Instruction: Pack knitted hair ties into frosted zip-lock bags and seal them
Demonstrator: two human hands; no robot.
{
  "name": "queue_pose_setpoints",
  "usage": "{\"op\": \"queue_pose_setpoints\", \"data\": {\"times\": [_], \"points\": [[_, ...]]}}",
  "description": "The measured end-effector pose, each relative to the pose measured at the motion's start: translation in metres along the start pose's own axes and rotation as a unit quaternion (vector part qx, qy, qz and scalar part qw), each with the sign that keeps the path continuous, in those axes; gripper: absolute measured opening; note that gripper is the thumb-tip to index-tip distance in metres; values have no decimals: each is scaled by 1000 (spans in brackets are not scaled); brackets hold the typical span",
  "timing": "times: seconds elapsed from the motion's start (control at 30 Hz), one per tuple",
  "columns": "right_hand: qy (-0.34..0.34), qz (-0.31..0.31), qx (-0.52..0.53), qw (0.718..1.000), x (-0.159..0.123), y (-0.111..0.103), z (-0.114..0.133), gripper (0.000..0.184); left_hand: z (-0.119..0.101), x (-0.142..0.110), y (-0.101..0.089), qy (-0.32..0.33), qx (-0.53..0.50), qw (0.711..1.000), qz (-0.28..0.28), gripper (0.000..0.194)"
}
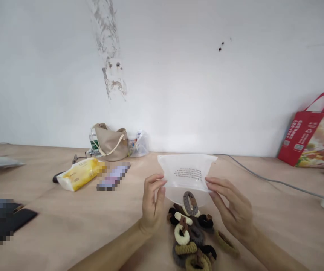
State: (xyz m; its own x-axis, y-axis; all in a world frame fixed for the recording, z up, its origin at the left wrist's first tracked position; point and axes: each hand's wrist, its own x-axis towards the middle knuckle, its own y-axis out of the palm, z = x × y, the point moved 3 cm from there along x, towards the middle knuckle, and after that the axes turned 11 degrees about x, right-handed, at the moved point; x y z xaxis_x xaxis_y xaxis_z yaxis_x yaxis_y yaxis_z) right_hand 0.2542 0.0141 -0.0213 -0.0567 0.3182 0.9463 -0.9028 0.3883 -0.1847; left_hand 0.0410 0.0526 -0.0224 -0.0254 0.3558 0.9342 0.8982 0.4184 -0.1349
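Note:
A translucent white plastic bag (186, 169) with printed warning text is held up by its two sides. My left hand (153, 201) pinches its left edge between thumb and fingers. On the opposite edge, my right hand (231, 205) grips the plastic the same way. Just below the bag lies a heap of fabric hair ties in cream, black, grey, brown and olive. A grey hair tie (190, 203) rests at the top of the heap, near the bag's lower edge. A cream hair tie (182, 235) sits in the middle, and an olive hair tie (226, 244) lies beneath my right hand.
A yellow tissue pack (80, 174) and a blurred purple item (113, 176) lie to the left. Against the wall stand a beige handbag (111, 143) and a small plastic bag (139, 143). A red shopping bag (311, 137) is at right; a grey cable (266, 177) crosses the table.

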Motion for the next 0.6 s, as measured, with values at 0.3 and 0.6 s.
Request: {"op": "queue_pose_setpoints", "data": {"times": [0.3, 0.6], "points": [[-15, -19, -27, 999, 4, -1, 8, 24, -3, 1, -1, 36, 3, 999, 0, 20], [2, -40, -22, 999, -2, -2, 3, 24, 3, -3, 0, 33, -9, 999, 5, 19]]}}
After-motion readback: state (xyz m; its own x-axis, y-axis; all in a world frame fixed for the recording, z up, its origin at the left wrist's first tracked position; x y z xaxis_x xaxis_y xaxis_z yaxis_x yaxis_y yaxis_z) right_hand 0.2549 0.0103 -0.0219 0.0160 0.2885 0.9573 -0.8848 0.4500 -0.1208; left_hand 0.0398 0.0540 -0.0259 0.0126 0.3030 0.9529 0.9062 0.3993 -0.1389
